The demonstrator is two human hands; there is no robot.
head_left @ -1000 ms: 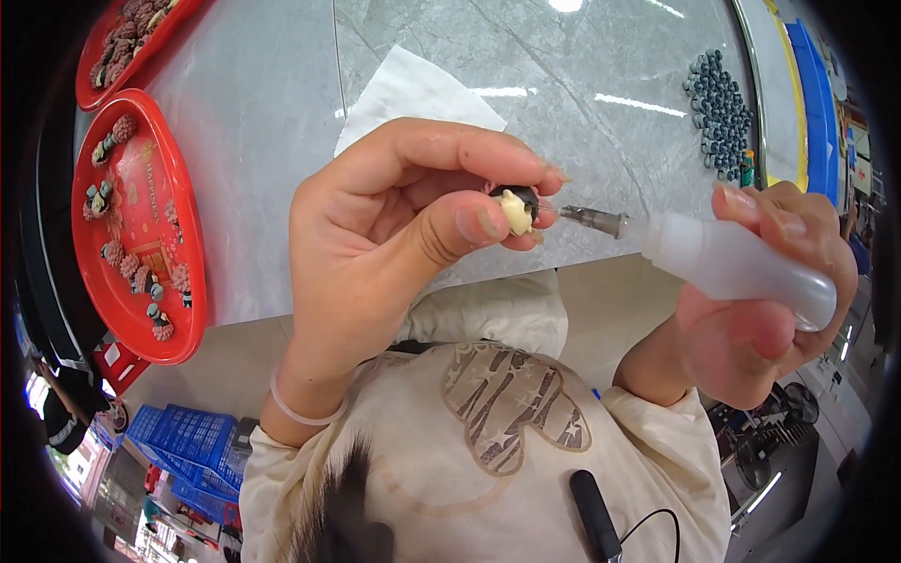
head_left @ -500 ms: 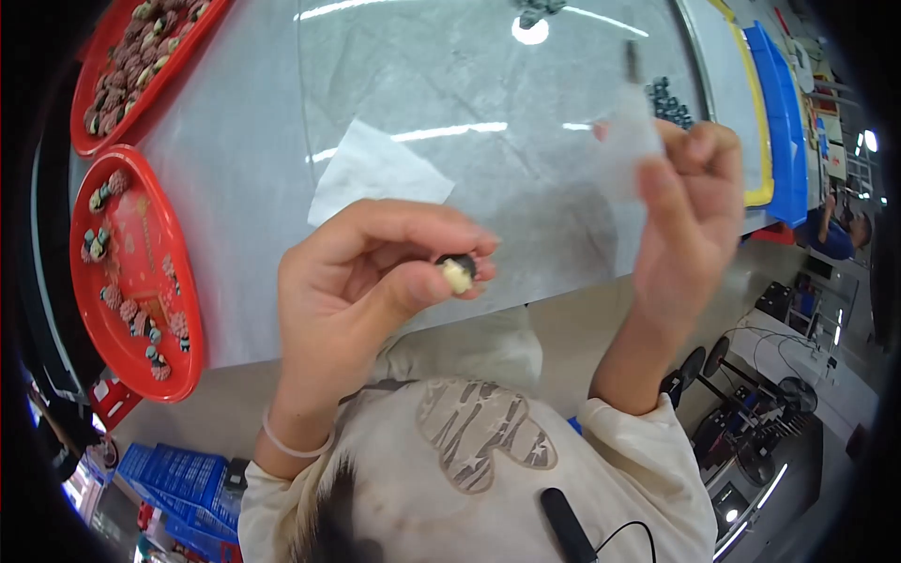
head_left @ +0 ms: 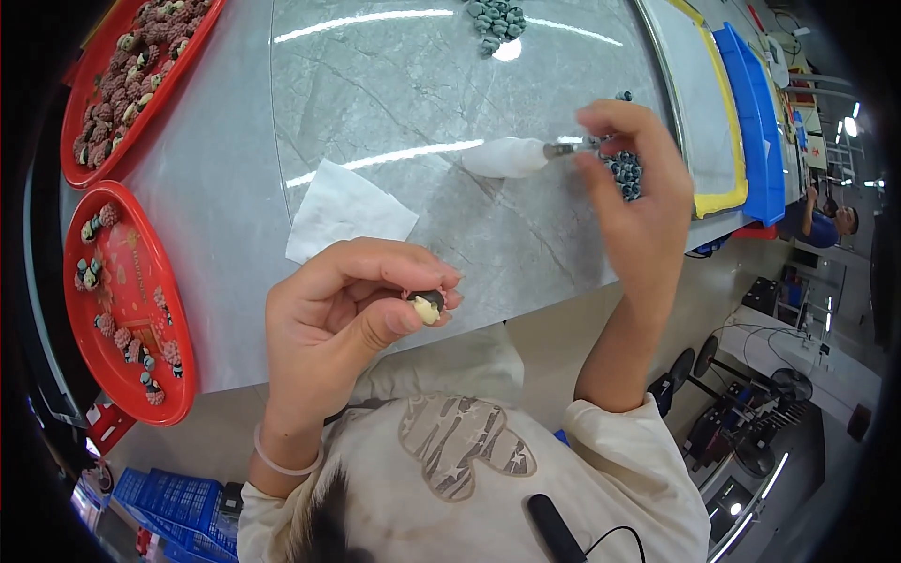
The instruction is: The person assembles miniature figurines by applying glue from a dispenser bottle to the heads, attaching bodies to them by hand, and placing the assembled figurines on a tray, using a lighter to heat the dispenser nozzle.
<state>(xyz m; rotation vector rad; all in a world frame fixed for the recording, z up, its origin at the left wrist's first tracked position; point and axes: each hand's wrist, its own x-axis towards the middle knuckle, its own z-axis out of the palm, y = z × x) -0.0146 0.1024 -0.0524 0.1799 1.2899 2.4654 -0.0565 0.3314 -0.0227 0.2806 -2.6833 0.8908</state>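
My left hand [head_left: 343,314] is closed in a pinch on a small cream-and-black figurine [head_left: 428,306], held in front of my shirt near the table's front edge; pink shows behind it at the fingertips. On the table lies a white squeeze bottle [head_left: 507,158] with a thin metal tip pointing right. My right hand [head_left: 643,174] is over that tip, thumb and forefinger spread apart, with nothing plainly gripped between them. Beneath and behind these fingers is a pile of small dark blue-green pieces [head_left: 626,176], partly hidden by the hand.
A white paper sheet [head_left: 347,214] lies beyond my left hand. More dark pieces [head_left: 496,23] sit at the far side. Leftward, one red tray [head_left: 178,328] holds several pink figurines and another red tray [head_left: 70,141] is heaped with them. A blue tray [head_left: 755,122] stands right.
The bottle has gone from upright in my right hand to lying on the table, and that hand's fingers have spread. My left hand still pinches the figurine. The whole view has shifted slightly.
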